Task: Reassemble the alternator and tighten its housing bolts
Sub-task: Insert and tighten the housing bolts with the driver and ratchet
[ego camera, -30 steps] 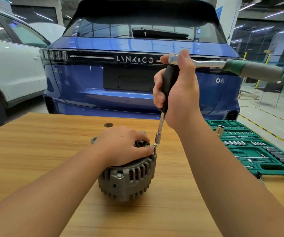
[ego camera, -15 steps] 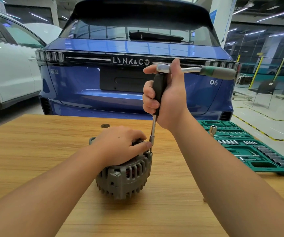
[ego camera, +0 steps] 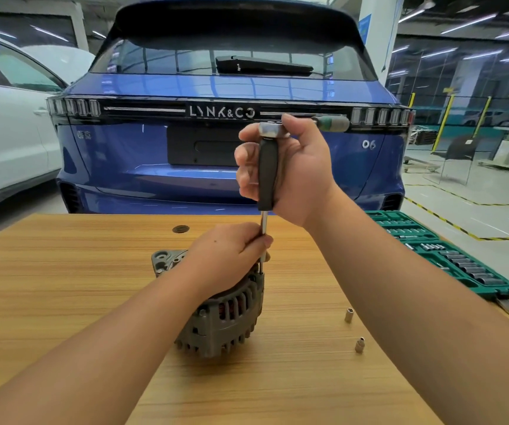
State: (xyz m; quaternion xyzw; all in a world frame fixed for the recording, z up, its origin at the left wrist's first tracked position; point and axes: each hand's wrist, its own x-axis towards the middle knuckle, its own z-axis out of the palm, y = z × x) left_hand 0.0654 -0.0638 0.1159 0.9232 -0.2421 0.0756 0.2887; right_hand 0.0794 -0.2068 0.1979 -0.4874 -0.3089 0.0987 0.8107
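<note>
Both hands are working: left hand [ego camera: 231,256] is gripping the alternator [ego camera: 219,314], right hand [ego camera: 290,170] is clasping the driver handle [ego camera: 267,176]; keeping it vertical should help.

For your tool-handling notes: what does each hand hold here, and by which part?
Right hand grips the driver's black handle, just under the ratchet head. Left hand rests on the alternator, its fingers pinching the driver's shaft.
</note>
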